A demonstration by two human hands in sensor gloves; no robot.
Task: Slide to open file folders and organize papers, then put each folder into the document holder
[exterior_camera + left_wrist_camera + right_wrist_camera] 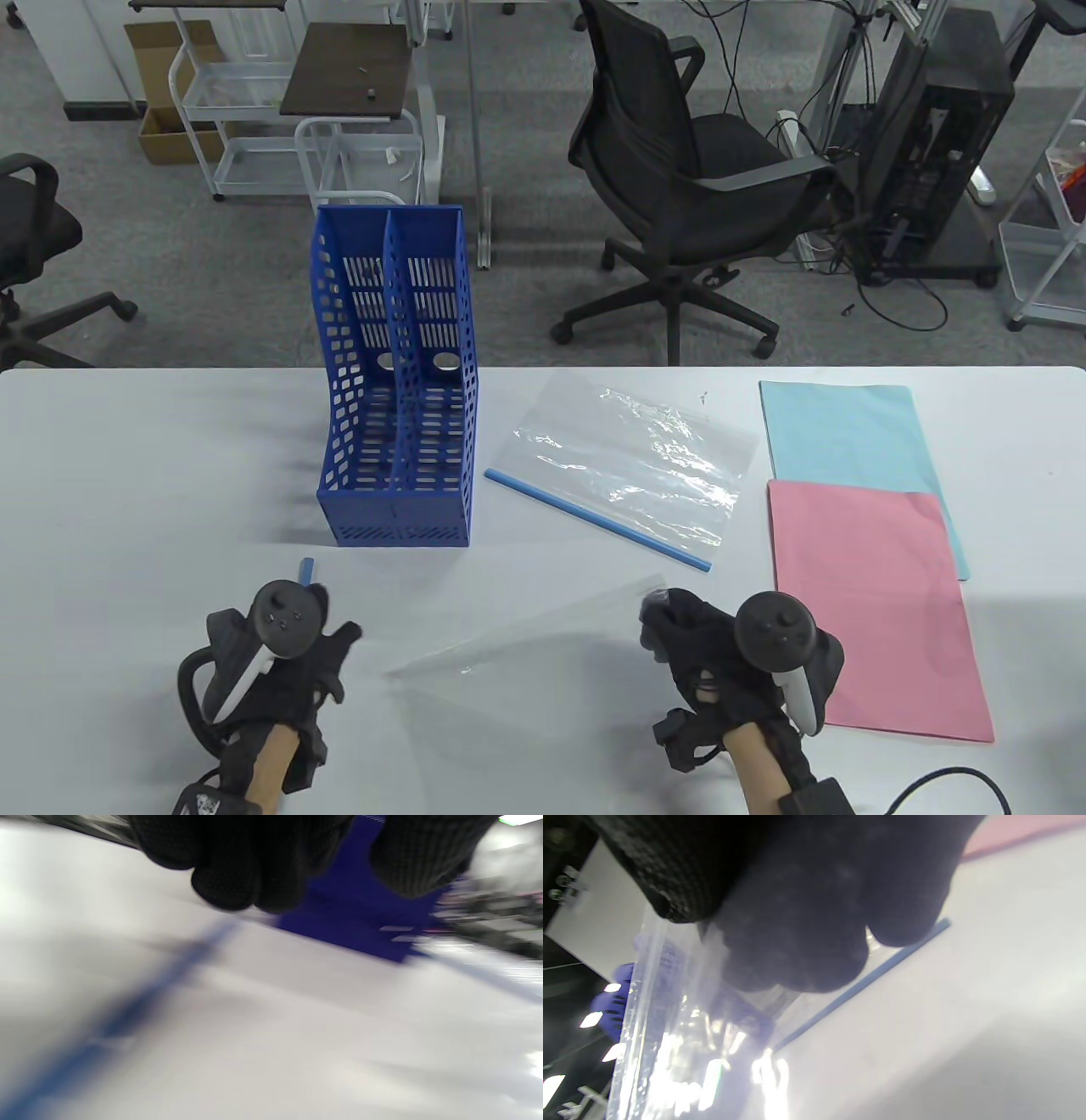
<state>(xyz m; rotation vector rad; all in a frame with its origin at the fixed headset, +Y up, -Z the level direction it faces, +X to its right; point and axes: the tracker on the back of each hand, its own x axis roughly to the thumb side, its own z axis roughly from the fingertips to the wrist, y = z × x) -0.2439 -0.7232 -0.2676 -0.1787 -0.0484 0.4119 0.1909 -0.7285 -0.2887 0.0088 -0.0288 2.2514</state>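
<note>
A blue two-slot document holder (394, 407) stands upright on the white table (127, 475). My left hand (293, 628) curls its fingers (237, 878) around a loose blue slide bar (305, 570), whose tip pokes out past the hand; the bar (140, 1001) looks blurred in the left wrist view. My right hand (670, 624) pinches the corner of a clear folder (526, 637) lifted a little off the table; the plastic (670, 1035) shines under its fingers (797, 942). A second clear folder (636, 450) lies flat with its blue slide bar (594, 519) on.
A light blue paper (857, 450) and a pink paper (874, 611) lie at the right, the pink one overlapping the blue and close to my right hand. Office chairs, carts and a computer tower stand on the floor beyond the table's far edge.
</note>
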